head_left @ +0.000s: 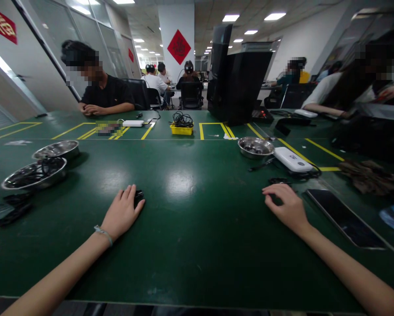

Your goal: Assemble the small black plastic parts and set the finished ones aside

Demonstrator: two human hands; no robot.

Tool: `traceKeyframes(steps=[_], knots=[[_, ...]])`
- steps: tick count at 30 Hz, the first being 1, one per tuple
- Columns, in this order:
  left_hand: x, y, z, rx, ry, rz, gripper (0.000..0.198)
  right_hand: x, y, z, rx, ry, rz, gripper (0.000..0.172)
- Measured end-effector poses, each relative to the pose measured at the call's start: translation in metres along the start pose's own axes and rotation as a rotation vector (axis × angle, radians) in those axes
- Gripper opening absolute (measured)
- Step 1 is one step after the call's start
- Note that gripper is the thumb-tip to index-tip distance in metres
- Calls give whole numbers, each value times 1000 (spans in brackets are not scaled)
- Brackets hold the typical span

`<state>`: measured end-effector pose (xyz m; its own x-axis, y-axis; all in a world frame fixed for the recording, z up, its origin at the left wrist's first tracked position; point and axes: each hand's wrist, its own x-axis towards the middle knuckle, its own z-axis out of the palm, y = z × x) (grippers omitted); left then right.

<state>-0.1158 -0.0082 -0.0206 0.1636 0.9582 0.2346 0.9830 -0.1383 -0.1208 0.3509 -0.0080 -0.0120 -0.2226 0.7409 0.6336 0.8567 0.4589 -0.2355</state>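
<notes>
From the head camera, which I follow at a distance, a bare left hand [124, 210] lies palm down over a small black object [138, 198] on a green table [190, 245], left of the middle. Its fingers lie close together with the thumb set apart; I cannot tell whether they are clamped on the object or merely resting on it. The right hand [287, 208] is loosely curled, a gap showing between thumb and forefinger and nothing visible in its grasp. A black cord [279, 181] lies just beyond it, a phone [346, 219] just to its right, a white device [292, 160] farther back.

I judge the black object light and, from its glossy highlights, perhaps slippery; stiff or soft, I cannot say, nor how fragile it is. A gentle pinch on opposite sides, thumb on the exposed edge, looks the best hold. The fingers cover most of it: the visible sliver runs roughly away from the wearer, but its true long axis and the way it points stay hidden.
</notes>
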Motion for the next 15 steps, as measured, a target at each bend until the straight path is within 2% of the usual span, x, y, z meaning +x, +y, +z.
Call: traceKeyframes(steps=[3,5,7,9,10,12,15], knots=[[9,33,0,-84,40,99,59,14,-32,18,168,-165,-70,12],[15,60,-1,-155,52,170,58,24,-58,34,282,-246,-65,13],[20,87,-3,-234,69,228,57,34,-84,50,410,-311,20,16],[23,112,-5,-297,79,281,58,42,-106,65,515,-369,107,31],[25,123,-5,-320,75,306,58,45,-114,72,536,-378,120,39],[26,140,-6,-358,62,354,58,50,-124,81,577,-395,129,44],[26,152,-8,-440,45,372,59,52,-124,85,655,-414,172,38]])
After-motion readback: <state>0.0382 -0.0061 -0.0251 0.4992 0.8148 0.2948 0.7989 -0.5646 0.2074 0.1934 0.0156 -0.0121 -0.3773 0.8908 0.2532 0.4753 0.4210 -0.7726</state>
